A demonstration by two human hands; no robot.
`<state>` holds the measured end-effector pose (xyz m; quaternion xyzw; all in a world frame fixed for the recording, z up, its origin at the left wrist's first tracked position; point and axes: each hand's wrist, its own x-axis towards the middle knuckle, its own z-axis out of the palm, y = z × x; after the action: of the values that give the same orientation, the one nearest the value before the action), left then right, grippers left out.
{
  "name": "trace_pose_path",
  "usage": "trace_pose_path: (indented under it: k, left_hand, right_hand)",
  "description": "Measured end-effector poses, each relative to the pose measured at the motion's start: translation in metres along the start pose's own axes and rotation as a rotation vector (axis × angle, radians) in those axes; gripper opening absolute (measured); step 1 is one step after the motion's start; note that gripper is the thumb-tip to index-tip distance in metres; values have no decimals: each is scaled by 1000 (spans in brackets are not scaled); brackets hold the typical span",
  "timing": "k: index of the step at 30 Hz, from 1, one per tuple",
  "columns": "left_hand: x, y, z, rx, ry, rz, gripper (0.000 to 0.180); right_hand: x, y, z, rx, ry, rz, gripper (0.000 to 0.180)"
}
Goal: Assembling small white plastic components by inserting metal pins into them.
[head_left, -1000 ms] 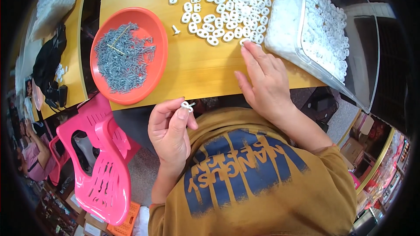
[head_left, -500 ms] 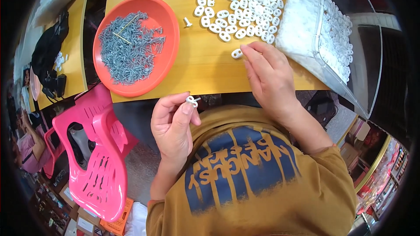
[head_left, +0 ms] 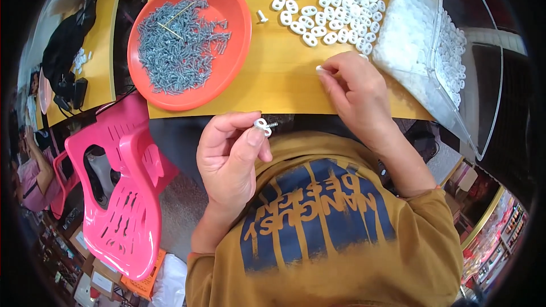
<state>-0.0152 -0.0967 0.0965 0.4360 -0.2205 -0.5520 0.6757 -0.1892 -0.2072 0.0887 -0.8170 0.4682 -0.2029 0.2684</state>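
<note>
– In the left hand [head_left: 230,156]?
– Pinching a link [head_left: 260,123] and screw [head_left: 274,125], just short of the table [head_left: 273,88].
– And in the right hand [head_left: 362,88]?
– Pinching a second link [head_left: 319,69], newly tipped up from flat, near the pile [head_left: 347,10], leaving neither hand free.

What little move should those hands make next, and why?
Probably bring the right hand toward the left hand: the right has a small white piece at its fingertips, while the left pinches a white two-holed piece with a screw poking out, so the two pieces might meet there.
</note>
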Motion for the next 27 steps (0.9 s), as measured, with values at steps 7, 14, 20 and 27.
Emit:
trace_pose_path:
  k: [7, 14, 20, 27]
  left_hand:
    - [0, 11, 11, -36, -37, 13, 18]
    - [1, 13, 17, -30, -60, 29, 17]
    - [1, 12, 20, -35, -65, 10, 17]
    - [0, 10, 25, -59, -70, -1, 18]
  right_hand:
    - [-1, -32, -19, 1380, -323, 522, 19]
    - [-5, -37, -26, 1537, -412, 532, 20]
    - [-11, -30, -21, 1458, -368, 407, 17]
    - [-12, -30, -22, 1433, -341, 261, 16]
